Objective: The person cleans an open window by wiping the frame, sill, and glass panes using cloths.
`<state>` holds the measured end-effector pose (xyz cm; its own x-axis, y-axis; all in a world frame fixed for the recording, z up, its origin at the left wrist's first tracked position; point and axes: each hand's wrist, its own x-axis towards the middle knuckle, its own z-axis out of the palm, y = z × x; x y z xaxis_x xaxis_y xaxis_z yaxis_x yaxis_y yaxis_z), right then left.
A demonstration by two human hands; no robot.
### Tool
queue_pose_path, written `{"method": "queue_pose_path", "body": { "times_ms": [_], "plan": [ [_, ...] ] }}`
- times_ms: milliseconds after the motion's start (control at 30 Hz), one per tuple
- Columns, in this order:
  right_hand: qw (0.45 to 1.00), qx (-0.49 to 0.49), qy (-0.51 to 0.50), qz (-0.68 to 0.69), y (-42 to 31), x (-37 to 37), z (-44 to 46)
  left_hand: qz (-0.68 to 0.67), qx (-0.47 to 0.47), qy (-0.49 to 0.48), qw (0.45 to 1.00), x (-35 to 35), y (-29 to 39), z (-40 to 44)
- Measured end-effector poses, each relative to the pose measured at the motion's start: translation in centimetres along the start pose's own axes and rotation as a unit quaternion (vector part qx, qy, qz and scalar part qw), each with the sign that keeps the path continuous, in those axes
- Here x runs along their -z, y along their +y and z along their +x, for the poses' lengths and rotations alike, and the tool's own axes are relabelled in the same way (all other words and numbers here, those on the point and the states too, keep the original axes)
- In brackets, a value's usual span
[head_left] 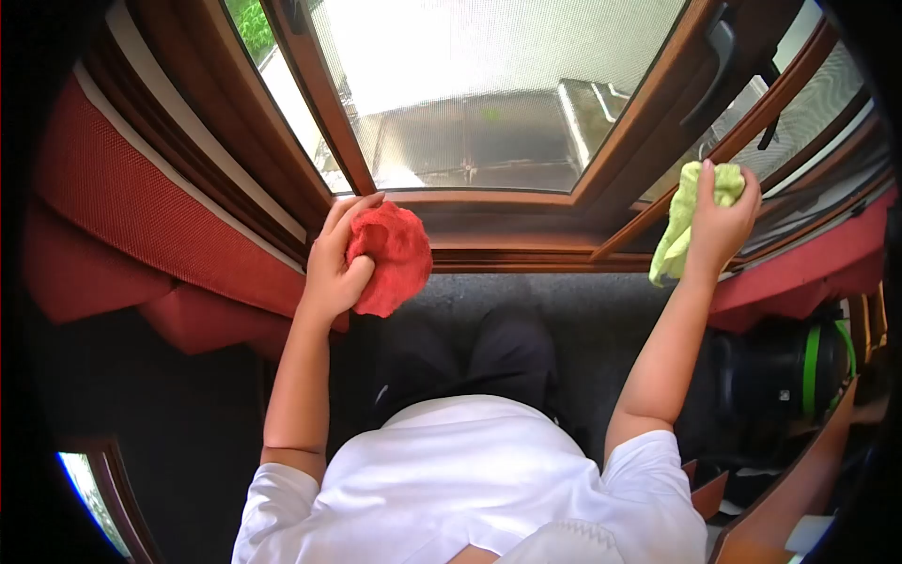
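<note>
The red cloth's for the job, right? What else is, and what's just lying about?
Seem part of the job:
red cloth, in the left hand
yellow-green cloth, in the right hand
wooden-framed window, by both hands

Seem just there:
red curtains
black thing with a green band

Red fabric (141, 197) at left, black container (759, 369) (green band (810, 369) around it) at right, leafy greenery (251, 26) outside.
</note>
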<state>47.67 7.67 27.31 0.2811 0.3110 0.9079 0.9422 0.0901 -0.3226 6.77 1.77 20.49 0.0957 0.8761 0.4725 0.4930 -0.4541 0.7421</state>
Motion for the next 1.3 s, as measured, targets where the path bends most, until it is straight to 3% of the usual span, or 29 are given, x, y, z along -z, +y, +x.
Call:
{"method": "queue_pose_path", "body": {
  "times_ms": [67, 100, 167, 200, 267, 333, 400, 467, 567, 667, 767, 800, 867, 900, 933, 967, 1033, 1100, 1133, 1233, 1300],
  "plan": [
    [0.998, 0.019, 0.013, 0.053, -0.2, -0.5, -2.9, -0.115, 0.053, -0.037, 0.991, -0.7, -0.7, 0.0],
    [0.988, -0.018, -0.052, 0.147, -0.3, -0.8, -5.4, -0.173, 0.080, -0.056, 0.980, -1.1, -0.8, 0.1],
    [0.965, 0.033, -0.222, 0.137, 0.4, -2.7, -10.7, -0.023, -0.031, -0.122, 0.992, -1.5, -1.4, 0.9],
    [0.935, -0.006, -0.325, 0.144, -0.5, -2.9, -12.7, 0.013, -0.012, -0.146, 0.989, -1.5, -1.0, 0.9],
    [0.911, -0.053, -0.383, 0.146, -0.1, -4.0, -16.4, 0.058, 0.001, -0.137, 0.989, -2.0, -0.4, 1.0],
    [0.941, -0.086, -0.278, 0.176, 0.3, -4.3, -17.1, 0.035, -0.017, -0.061, 0.997, -1.8, -1.1, 0.6],
    [0.955, -0.140, -0.177, 0.191, 0.2, -3.5, -15.5, 0.097, -0.029, 0.038, 0.994, -0.8, -1.1, 0.1],
    [0.957, -0.151, -0.145, 0.200, 0.6, -2.9, -14.1, 0.038, -0.022, 0.107, 0.993, -0.5, -1.6, -0.4],
    [0.950, -0.154, -0.141, 0.233, 1.1, -2.1, -12.3, 0.008, 0.018, 0.033, 0.999, -0.5, -1.6, -0.3],
    [0.948, -0.170, -0.066, 0.261, 0.8, -2.3, -11.9, -0.209, 0.094, 0.073, 0.971, -1.6, -2.6, -1.1],
    [0.951, -0.167, -0.045, 0.256, 0.9, -2.0, -11.0, -0.193, 0.030, 0.099, 0.976, -2.0, -3.8, -0.9],
    [0.955, -0.148, -0.051, 0.252, 0.6, -1.6, -10.4, -0.096, 0.025, 0.061, 0.993, -1.8, -3.1, -0.5],
    [0.948, -0.119, -0.078, 0.284, -1.0, -1.0, -9.4, -0.078, 0.033, 0.021, 0.996, -2.3, -1.9, 0.4],
    [0.918, -0.157, -0.123, 0.343, -1.8, -1.2, -9.6, -0.065, 0.023, 0.013, 0.998, -2.4, -2.2, 0.7],
    [0.929, -0.085, -0.162, 0.321, -3.3, -1.0, -8.7, -0.045, 0.009, -0.010, 0.999, -2.6, -2.1, 1.2],
    [0.908, -0.093, -0.227, 0.341, -5.9, -0.4, -7.7, -0.019, 0.002, -0.029, 0.999, -2.9, -1.9, 1.9],
    [0.896, 0.015, -0.258, 0.362, -9.9, -1.3, -6.8, -0.023, 0.026, -0.105, 0.994, -3.3, -0.2, 3.3],
    [0.880, 0.115, -0.219, 0.405, -14.2, -2.2, -4.9, 0.005, 0.037, -0.072, 0.997, -4.3, 1.3, 3.3],
    [0.864, 0.108, -0.240, 0.429, -16.4, -2.2, -3.9, 0.049, 0.034, -0.076, 0.995, -4.6, 0.9, 3.0],
    [0.809, 0.054, -0.294, 0.507, -21.9, -1.8, -1.6, -0.058, 0.017, -0.005, 0.998, -3.7, 0.9, 1.0],
    [0.847, 0.065, -0.293, 0.439, -24.3, -2.1, -0.6, -0.066, 0.038, 0.024, 0.997, -0.8, -0.2, -0.4]
  ]
}}
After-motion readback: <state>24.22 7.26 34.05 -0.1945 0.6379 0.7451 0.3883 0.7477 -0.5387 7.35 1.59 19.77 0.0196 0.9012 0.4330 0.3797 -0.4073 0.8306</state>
